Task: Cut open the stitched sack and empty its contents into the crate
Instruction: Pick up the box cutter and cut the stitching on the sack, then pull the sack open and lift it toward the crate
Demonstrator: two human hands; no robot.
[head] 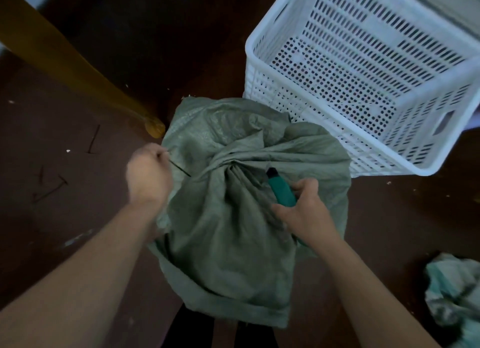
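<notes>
A grey-green woven sack (pixel 233 231) stands on the dark floor in front of me, its top gathered into a bunched knot near the middle. My left hand (pixel 148 175) pinches a thin dark string (pixel 180 169) that runs from the sack's left side. My right hand (pixel 302 212) grips a teal utility knife (pixel 280 190), its dark tip pointing at the gathered neck. A white perforated plastic crate (pixel 259 49) sits tilted at the upper right, just behind the sack, and looks empty inside.
A yellow wooden furniture leg (pixel 78 64) slants down to the sack's upper left. Several dark cut string pieces (pixel 49 189) lie on the floor at the left. A crumpled pale green sack (pixel 457 301) lies at the lower right.
</notes>
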